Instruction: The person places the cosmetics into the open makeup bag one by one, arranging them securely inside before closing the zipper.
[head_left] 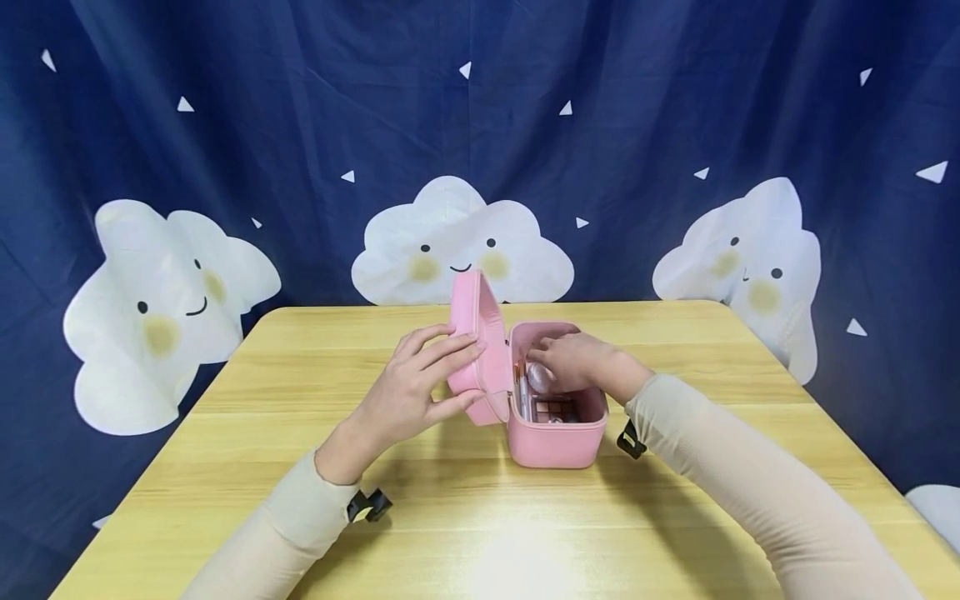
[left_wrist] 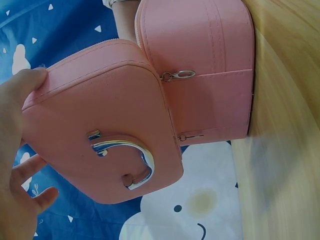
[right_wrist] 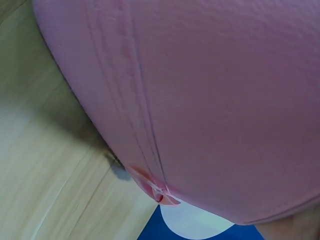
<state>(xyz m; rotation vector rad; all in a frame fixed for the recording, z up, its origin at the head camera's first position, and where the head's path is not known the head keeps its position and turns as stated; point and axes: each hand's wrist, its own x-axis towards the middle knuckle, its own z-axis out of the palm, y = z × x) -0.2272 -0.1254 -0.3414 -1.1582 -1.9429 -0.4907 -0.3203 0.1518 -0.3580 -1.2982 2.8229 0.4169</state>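
A pink makeup case [head_left: 557,446] stands unzipped on the table, its lid [head_left: 467,312] swung up to the left. My left hand [head_left: 412,383] holds the lid by its edge, fingers laid across the zipped rim. A silver curved handle [left_wrist: 145,157] shows on the lid's outer face in the left wrist view. My right hand [head_left: 577,364] reaches down inside the case, over a round silvery item [head_left: 538,377]. The case wall hides part of its fingers, so their grip on that item is unclear. Makeup brushes [head_left: 522,387] and an eyeshadow palette [head_left: 555,410] lie inside.
The case rests on a light wooden table [head_left: 300,400]. Behind the table hangs a dark blue curtain [head_left: 315,100] with white smiling clouds. Zipper pulls [left_wrist: 180,75] hang from the case in the left wrist view.
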